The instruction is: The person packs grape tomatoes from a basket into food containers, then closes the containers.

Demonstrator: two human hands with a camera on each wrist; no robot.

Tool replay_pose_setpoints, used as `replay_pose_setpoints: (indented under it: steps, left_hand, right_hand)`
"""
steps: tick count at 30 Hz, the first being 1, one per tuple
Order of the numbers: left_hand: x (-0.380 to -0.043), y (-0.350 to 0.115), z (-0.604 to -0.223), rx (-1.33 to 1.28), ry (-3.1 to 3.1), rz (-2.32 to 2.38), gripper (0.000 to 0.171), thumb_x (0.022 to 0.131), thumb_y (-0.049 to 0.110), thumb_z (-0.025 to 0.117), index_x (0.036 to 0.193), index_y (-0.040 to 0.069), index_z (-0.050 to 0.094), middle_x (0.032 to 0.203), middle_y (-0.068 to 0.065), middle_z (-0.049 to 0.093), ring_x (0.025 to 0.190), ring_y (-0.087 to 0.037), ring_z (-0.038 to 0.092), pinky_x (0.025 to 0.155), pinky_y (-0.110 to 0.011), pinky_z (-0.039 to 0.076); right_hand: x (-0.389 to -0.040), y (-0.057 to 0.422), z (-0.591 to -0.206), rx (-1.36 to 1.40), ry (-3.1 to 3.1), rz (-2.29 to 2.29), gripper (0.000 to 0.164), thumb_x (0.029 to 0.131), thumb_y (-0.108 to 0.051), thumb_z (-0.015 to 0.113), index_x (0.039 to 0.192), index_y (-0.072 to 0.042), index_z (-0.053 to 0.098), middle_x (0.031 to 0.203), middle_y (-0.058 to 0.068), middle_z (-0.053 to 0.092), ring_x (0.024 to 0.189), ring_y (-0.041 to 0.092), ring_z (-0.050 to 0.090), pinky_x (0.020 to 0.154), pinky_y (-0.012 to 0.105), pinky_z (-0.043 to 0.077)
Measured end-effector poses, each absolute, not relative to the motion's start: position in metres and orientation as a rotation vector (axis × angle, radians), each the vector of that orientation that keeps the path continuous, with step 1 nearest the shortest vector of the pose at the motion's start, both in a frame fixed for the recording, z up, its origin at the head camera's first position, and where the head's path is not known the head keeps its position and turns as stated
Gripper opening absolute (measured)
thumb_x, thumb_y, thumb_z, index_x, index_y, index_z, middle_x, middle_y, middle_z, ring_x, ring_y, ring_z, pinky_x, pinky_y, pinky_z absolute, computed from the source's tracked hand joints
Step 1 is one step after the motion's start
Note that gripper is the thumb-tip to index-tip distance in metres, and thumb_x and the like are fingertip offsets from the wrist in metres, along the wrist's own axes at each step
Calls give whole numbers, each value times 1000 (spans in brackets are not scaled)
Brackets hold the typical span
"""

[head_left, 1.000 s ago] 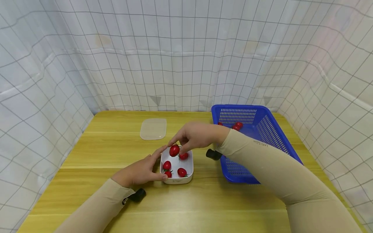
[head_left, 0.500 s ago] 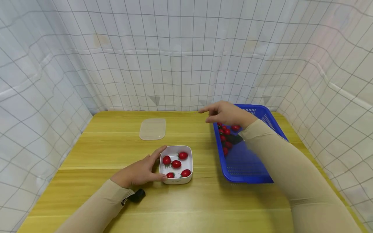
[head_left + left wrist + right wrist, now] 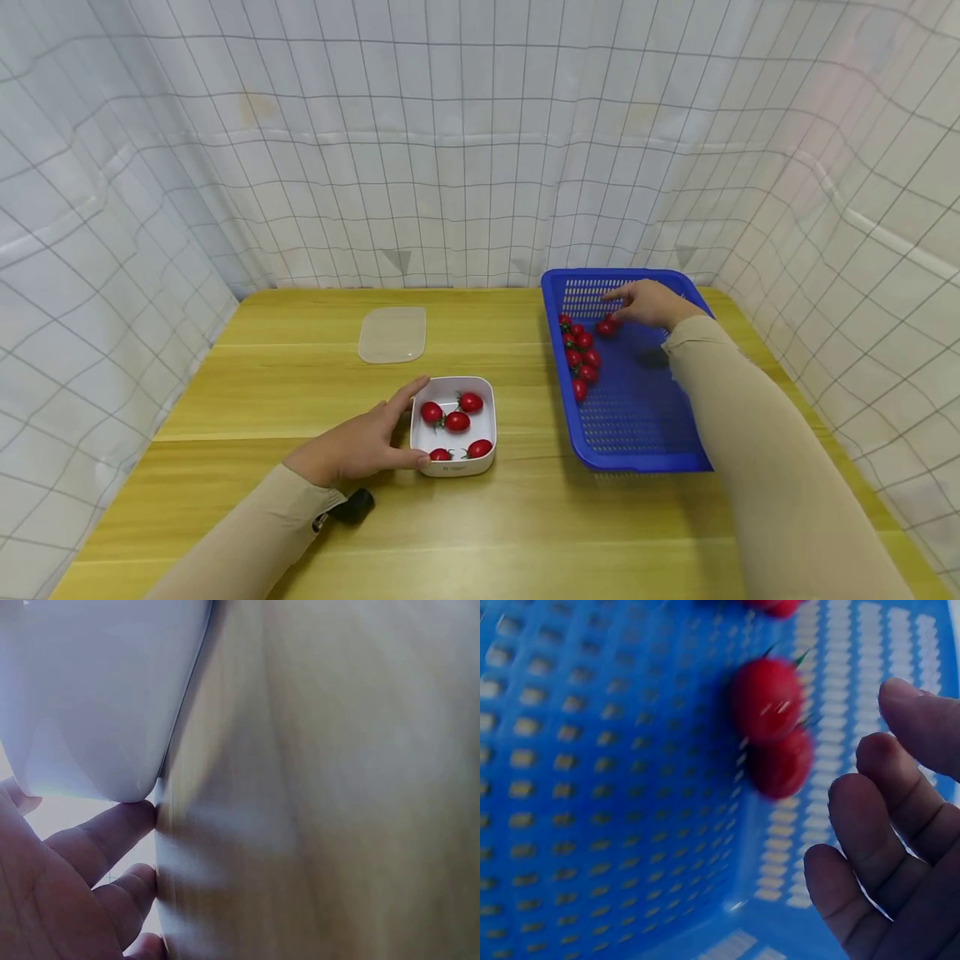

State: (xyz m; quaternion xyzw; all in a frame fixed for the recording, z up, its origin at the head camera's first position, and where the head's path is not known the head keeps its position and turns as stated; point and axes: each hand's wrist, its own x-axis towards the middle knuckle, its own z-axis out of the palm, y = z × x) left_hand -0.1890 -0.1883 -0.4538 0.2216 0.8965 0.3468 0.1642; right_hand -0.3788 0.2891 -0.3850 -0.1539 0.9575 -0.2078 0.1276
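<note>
A white square food container (image 3: 459,468) stands on the table with several small red tomatoes (image 3: 457,422) inside, green stems attached. My left hand (image 3: 351,442) holds it by the left side, thumb at the front corner and index finger at the back corner. In the left wrist view its fingers (image 3: 112,836) lie against the container's base. My right hand (image 3: 651,303) hangs inside the blue basket (image 3: 577,437), fingers apart and holding nothing. Right beside it, at the basket's back, sit two tomatoes (image 3: 766,701), which the right wrist view shows just off the fingertips.
More tomatoes (image 3: 576,354) are heaped along the basket's left wall. A translucent square lid (image 3: 393,335) lies flat behind the container. White checked curtains (image 3: 480,150) enclose the wooden table (image 3: 480,533) at the back and sides.
My right hand let go of a tomato in the container, then travelled right and into the basket. The tomatoes in the container shifted about. My left hand stayed in place.
</note>
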Motion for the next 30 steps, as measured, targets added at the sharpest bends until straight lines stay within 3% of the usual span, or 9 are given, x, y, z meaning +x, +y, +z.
replay_pose_setpoints:
  steps: [3,7,15,30]
  left_hand:
    - [-189,-188,-454,634,2551,995,113,89,54,80,171,22,8,171,-18,30,156,-43,32,125,-65,29]
    - [-190,-188,-454,624,2550,992,113,89,54,79,171,23,8,171,-18,30,156,-43,32,124,-66,29]
    - [-189,-187,-454,597,2548,977,112,90,55,79,171,25,7,171,-18,30,156,-44,32,124,-67,29]
    - [-188,-187,-454,606,2569,971,112,90,54,79,170,22,9,172,-17,28,156,-46,31,122,-69,30]
  right_hand:
    - [-380,297,-392,-465,2767,-585,46,99,-12,70,144,-6,64,130,25,71,119,41,68,105,60,51]
    - [-380,300,-397,-451,2717,-583,47,96,-10,71,142,-4,65,120,22,74,108,35,68,98,54,54]
    - [-380,296,-406,-443,2676,-565,46,96,-10,72,141,-6,67,131,20,71,117,35,66,110,60,49]
    - [-384,289,-415,-436,2620,-526,40,97,-11,73,136,-7,71,133,17,71,125,35,64,115,58,45]
